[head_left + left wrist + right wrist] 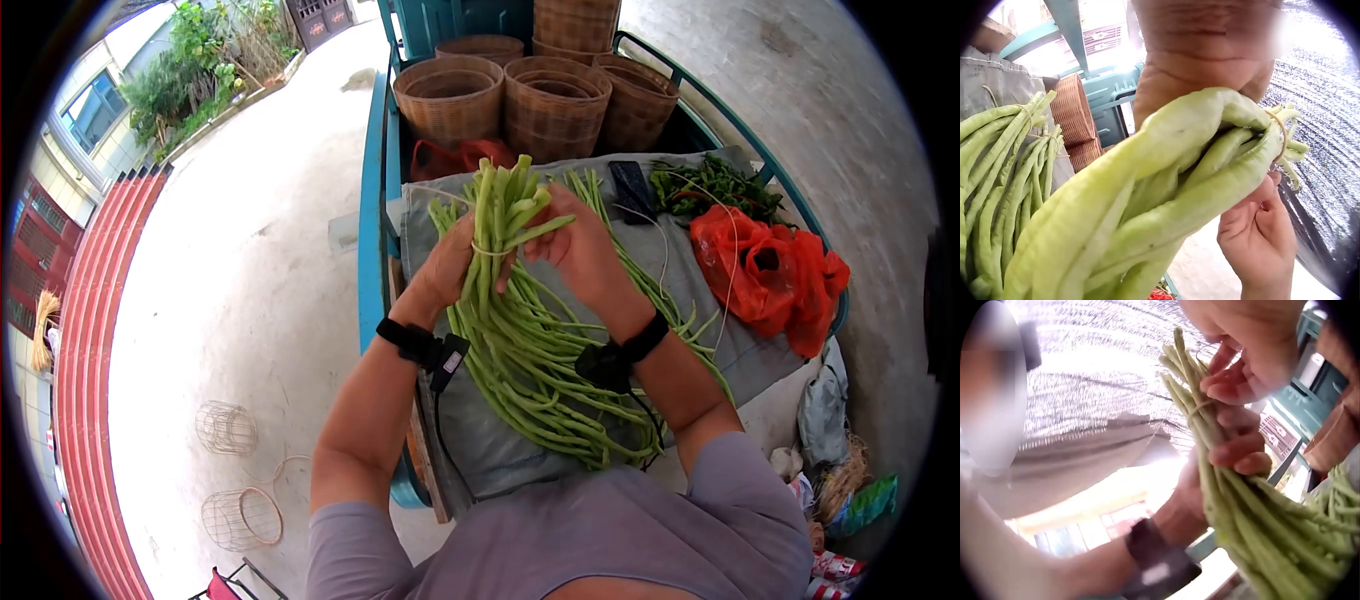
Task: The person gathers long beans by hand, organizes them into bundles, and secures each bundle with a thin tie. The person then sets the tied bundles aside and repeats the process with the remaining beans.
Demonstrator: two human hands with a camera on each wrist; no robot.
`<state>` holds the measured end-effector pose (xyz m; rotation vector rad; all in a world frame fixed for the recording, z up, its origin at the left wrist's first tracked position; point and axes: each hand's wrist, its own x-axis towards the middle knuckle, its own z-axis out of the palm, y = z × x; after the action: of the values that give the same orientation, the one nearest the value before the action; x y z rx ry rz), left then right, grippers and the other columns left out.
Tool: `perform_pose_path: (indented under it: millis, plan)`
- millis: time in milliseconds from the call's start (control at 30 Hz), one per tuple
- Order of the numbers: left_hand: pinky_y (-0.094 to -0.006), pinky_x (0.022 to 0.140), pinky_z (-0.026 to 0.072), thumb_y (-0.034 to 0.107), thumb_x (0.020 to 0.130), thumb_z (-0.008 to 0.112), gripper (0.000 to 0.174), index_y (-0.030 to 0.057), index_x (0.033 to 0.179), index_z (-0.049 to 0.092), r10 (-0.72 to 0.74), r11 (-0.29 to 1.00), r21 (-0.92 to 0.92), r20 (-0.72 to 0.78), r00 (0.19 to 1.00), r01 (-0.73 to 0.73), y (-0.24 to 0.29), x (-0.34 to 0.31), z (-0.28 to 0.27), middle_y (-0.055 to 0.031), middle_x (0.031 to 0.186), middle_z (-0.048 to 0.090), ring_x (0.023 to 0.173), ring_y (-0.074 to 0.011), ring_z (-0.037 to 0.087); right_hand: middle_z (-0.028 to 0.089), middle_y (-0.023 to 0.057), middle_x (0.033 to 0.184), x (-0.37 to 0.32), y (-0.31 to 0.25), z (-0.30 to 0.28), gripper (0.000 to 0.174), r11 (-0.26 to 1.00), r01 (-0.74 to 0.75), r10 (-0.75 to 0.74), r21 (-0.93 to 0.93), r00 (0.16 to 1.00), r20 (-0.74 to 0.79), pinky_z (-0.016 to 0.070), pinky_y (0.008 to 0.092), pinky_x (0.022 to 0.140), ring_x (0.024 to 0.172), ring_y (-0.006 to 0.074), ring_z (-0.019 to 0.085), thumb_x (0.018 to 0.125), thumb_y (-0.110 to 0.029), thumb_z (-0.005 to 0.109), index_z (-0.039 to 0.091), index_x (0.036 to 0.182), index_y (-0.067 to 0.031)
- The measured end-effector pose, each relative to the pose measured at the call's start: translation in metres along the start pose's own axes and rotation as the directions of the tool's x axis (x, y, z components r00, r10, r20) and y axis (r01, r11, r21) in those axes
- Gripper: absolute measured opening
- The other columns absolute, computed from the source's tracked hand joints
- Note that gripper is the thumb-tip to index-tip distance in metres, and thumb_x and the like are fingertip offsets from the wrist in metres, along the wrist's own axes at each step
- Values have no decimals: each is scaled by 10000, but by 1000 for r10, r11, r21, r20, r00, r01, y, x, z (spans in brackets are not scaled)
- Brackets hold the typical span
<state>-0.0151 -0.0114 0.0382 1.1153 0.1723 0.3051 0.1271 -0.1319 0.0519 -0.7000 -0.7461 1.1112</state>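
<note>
A bundle of long green beans stands tilted above a grey cloth, tied near its top by a thin pale band. My left hand grips the bundle just below the band, fingers wrapped round the stalks. My right hand is at the bundle's right side, its fingertips pinching the beans by the band. In the left wrist view the bundle fills the frame, with the right hand under its tied end. More loose beans lie spread on the cloth below.
The grey cloth covers a teal cart. Several wicker baskets stand at its far end. A black phone, dark green vegetables and orange plastic bags lie to the right. Wire cages sit on the concrete.
</note>
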Motion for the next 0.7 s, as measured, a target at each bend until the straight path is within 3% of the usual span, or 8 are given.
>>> perform_pose_path:
  millis: [133, 233, 333, 533, 633, 700]
  plan:
    - [-267, 478, 485, 415, 1000, 372, 393, 67, 1144, 486, 68, 997, 31, -17, 998, -67, -7, 2, -3, -73, 794, 596, 531, -169, 583, 628, 44, 854, -1, -4, -5, 164, 972, -187, 200, 139, 976, -87, 521, 267, 617, 736, 137, 621, 950, -171, 546, 569, 1048, -41]
    - [-262, 487, 481, 425, 1005, 357, 417, 65, 1178, 475, 102, 993, 64, -13, 995, -101, -9, 3, -3, -67, 804, 595, 535, -163, 578, 596, 23, 856, -1, -8, -12, 148, 927, -331, 342, 177, 939, -35, 513, 240, 576, 724, 114, 586, 945, -168, 548, 568, 1038, -54]
    - [-256, 498, 476, 430, 1006, 355, 427, 61, 1181, 477, 102, 989, 105, 4, 995, -102, -11, 7, -7, -60, 804, 594, 539, -155, 573, 559, 15, 866, 1, -11, -25, 145, 692, -554, 568, 463, 813, 124, 478, 197, 493, 693, 99, 529, 949, -173, 540, 565, 1024, -52]
    - [-251, 495, 468, 417, 1001, 376, 408, 58, 1144, 506, 41, 997, 67, 67, 997, -46, -10, 3, -8, -52, 786, 595, 539, -144, 566, 542, 34, 877, 2, -19, -30, 183, 558, -696, 629, 452, 710, 317, 416, 160, 399, 671, 96, 485, 956, -171, 525, 552, 1059, -23]
    - [-241, 469, 461, 400, 986, 427, 393, 49, 1109, 551, 17, 998, 67, 71, 997, -22, -8, 1, -4, -52, 790, 611, 524, -133, 563, 558, 30, 917, -4, -23, -22, 248, 676, -676, 651, 293, 734, 193, 395, 135, 388, 647, 62, 512, 961, -224, 550, 556, 1098, -18]
    - [-231, 440, 459, 361, 962, 501, 360, 31, 1069, 597, -4, 999, 51, 97, 995, -1, -4, -2, 1, -61, 834, 641, 509, -126, 561, 582, 49, 949, -4, -20, -27, 270, 696, -669, 632, 260, 743, 221, 408, 138, 390, 670, 70, 548, 956, -225, 557, 551, 1118, -9]
